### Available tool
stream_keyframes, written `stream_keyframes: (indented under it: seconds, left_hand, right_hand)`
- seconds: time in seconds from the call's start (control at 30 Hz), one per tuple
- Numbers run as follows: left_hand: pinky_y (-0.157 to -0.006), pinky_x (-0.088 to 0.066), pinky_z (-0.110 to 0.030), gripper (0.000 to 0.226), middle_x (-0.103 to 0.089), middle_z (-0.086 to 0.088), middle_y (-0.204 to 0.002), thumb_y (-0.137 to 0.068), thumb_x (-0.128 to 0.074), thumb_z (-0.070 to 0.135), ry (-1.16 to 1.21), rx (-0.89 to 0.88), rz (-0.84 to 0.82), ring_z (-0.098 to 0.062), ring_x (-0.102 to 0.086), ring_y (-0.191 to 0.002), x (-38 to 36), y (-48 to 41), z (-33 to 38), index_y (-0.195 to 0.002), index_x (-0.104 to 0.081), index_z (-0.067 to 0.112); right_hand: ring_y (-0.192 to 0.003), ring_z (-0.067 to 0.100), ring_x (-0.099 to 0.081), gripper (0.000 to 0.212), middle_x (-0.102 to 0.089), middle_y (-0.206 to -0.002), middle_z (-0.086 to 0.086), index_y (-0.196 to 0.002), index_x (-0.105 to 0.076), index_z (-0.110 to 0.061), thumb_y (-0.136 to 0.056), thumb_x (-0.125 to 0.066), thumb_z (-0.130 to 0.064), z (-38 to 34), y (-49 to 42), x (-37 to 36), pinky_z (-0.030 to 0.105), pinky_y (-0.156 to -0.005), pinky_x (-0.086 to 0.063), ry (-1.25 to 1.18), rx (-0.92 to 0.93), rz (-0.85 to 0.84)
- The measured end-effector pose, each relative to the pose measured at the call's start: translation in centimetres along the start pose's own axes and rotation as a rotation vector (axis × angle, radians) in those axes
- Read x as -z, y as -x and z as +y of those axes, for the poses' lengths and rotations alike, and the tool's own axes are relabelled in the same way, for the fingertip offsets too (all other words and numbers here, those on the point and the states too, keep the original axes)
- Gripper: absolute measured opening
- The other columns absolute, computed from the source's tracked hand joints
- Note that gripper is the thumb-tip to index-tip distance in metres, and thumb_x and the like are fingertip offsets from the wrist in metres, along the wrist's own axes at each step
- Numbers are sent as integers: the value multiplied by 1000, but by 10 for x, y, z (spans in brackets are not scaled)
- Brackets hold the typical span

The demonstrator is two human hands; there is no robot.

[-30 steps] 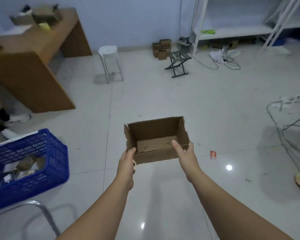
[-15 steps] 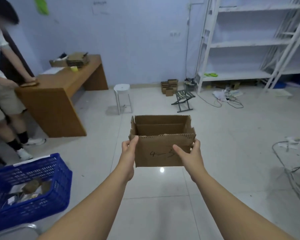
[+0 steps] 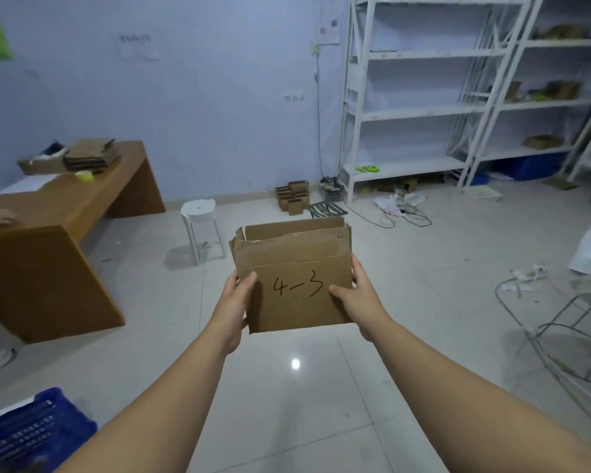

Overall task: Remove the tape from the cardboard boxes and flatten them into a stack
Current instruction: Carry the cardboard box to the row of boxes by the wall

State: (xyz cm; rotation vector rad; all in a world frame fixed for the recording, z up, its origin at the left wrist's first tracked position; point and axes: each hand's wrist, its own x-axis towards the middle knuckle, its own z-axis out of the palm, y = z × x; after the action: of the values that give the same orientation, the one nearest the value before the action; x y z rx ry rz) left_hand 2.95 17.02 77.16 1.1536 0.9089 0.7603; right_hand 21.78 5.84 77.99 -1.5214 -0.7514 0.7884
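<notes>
The cardboard box [image 3: 294, 278] marked 4-3 was held upright over the floor [image 3: 287, 404], left hand [image 3: 234, 302] and right hand [image 3: 359, 297] each gripping a side edge, fingers [image 3: 356, 268] wrapped round it; pushing opposite corners together evenly looked the way to flatten it.

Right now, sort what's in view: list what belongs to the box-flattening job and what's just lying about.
Job: cardboard box marked 4-3, held by left hand and right hand; flattened cardboard stack on the desk; small boxes by the wall.
Lying about: white stool; tangle of cables; white shelving.
</notes>
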Motion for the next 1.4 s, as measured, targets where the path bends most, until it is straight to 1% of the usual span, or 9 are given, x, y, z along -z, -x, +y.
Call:
stream_keyframes:
  seconds: [0.3, 0.43, 0.57, 0.63, 0.77, 0.87, 1.03, 1.2, 1.4]
  left_hand:
    - [-75, -45, -26, 44, -59, 20, -115, -94, -58, 28, -44, -104, -79, -3, -54, -103, 17, -86, 32, -129, -41, 48]
    - [-98, -47, -39, 59, -59, 12, -125, -91, -63, 21, -86, -145, -79, -15, -56, -115, 7, -135, 44, -138, -36, 45]
    - [-83, -51, -32, 56, -65, 20, -113, -91, -62, 17, -103, -153, -117, -9, -58, -109, -19, -190, 66, -119, -44, 63]
    - [-72, -50, -35, 52, -64, 22, -109, -91, -62, 21, -64, -113, -109, -6, -57, -104, -37, -222, 82, -106, -48, 69]
    - [-99, -25, -66, 37, -56, 23, -111, -91, -61, 34, 22, -31, -94, -17, -45, -114, -76, -295, 115, -120, -52, 54]
    - [-102, -21, -68, 26, -52, 18, -121, -88, -58, 50, 50, -25, -85, -21, -39, -122, -109, -341, 140, -113, -58, 47]
    - [-100, -27, -64, 53, -55, 21, -124, -68, -47, 76, 58, -53, -81, -19, -42, -119, -146, -412, 168, -111, -62, 48]
    - [-94, -40, -56, 29, -58, 19, -120, -88, -65, 38, 13, -46, -78, -19, -49, -119, -159, -478, 164, -115, -58, 47]
    - [-83, -51, -49, 38, -67, 16, -110, -90, -62, 17, 68, -49, -92, -13, -57, -111, -157, -575, 168, -117, -58, 43]
  right_hand:
    - [-96, 4, -59, 76, -60, -108, -19, -139, -27, -46, -85, -55, 0, -24, -79, -29, 21, -66, -49, 21, 13, 14]
    - [-103, 11, -61, 61, -62, -117, -8, -130, -40, -40, -85, -57, -2, -25, -126, -26, 27, -75, -53, -7, 14, 16]
    - [-102, 10, -63, 59, -66, -113, -10, -131, -44, -39, -86, -57, -1, -36, -195, -9, 30, -79, -54, -73, 76, 29]
    - [-103, 13, -63, 64, -65, -114, -8, -135, -42, -36, -86, -58, 1, -44, -234, 3, 33, -84, -54, -118, 106, 42]
    - [-106, 15, -63, 62, -65, -115, -5, -135, -42, -31, -86, -58, 4, -58, -317, 37, 28, -80, -53, -216, 125, 35]
    - [-106, 12, -62, 65, -64, -118, -6, -137, -40, -33, -85, -60, 2, -70, -375, 61, 31, -84, -54, -205, 140, 23]
    - [-108, 12, -58, 78, -60, -119, -10, -143, -29, -35, -83, -58, 3, -86, -458, 86, 40, -96, -50, -95, 152, 10]
    - [-97, 1, -58, 75, -60, -110, -14, -144, -29, -32, -85, -55, 7, -96, -525, 95, 15, -66, -51, -47, 129, -93]
    - [-99, 5, -59, 72, -60, -111, -14, -142, -32, -36, -86, -55, 3, -106, -615, 81, 18, -67, -48, -49, 104, -58]
